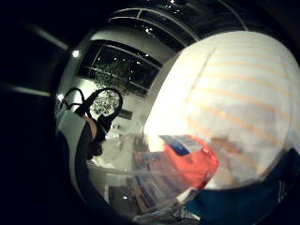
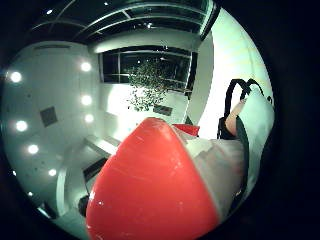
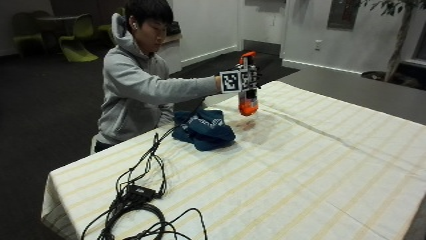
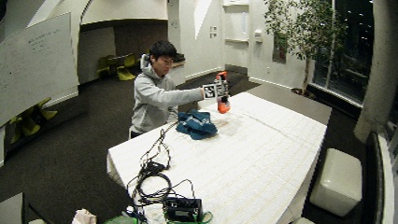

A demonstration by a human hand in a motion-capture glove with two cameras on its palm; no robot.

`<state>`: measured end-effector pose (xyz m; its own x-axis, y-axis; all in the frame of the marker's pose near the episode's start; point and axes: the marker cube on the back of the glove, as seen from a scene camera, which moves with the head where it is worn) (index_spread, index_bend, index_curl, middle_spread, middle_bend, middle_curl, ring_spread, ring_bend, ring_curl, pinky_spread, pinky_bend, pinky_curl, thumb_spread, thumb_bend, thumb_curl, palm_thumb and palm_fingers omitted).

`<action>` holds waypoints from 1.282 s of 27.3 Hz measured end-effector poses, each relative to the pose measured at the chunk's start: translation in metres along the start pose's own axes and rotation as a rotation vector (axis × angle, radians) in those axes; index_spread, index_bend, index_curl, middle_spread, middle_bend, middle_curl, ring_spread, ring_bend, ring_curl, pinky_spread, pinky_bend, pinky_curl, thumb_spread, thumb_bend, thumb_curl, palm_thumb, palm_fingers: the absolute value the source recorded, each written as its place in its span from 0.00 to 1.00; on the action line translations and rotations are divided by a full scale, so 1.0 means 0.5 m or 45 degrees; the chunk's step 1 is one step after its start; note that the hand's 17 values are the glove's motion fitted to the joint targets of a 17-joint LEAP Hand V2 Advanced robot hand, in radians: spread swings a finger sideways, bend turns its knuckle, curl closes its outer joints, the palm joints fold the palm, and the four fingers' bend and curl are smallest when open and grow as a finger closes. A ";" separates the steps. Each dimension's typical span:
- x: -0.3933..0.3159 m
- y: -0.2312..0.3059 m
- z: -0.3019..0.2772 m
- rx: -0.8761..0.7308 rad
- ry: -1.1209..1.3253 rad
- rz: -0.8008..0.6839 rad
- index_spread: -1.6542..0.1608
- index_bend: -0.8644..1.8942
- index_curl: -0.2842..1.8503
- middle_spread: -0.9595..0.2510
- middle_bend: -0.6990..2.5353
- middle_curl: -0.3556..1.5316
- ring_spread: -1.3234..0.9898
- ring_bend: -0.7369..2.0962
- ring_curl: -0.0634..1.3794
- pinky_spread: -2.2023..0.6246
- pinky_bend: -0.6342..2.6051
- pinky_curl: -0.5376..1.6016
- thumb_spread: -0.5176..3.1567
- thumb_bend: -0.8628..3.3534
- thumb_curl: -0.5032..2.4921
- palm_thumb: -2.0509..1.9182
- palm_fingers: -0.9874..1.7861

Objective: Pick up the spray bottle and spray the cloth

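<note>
Fingers of my gloved right hand are curled around the orange spray bottle, holding it upright in the air just above centre of the outside view, nozzle end up and the rounded bottom hanging clear of the table. Honestly the marker stuff hides most of my fingers there, but the thumb-side palm view is basically all orange bottle right up against my palm, so yeah, I'm gripping it. The little-finger-side view catches the bottle's lower end with a blue and white label on it, striped tablecloth beyond.

Cloth is the dark blue bundle, crumpled on the table lower left of the bottle in the frame, near it but not touching. It sits close to the table edge on my side, just in front of me.

Table's covered in a white cloth with pale yellow stripes. Bunch of black cables trails across the lower left corner of the frame.
</note>
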<state>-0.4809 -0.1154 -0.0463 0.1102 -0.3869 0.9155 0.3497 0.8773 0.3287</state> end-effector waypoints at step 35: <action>0.067 0.056 -0.143 -0.142 0.200 -0.006 0.74 0.36 0.24 0.79 0.28 0.36 0.55 0.36 0.26 0.83 0.39 0.43 0.35 0.20 0.34 0.72 0.36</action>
<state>-0.4008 -0.1243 -0.0231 0.2495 -0.4380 0.8637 0.4506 0.8419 0.2969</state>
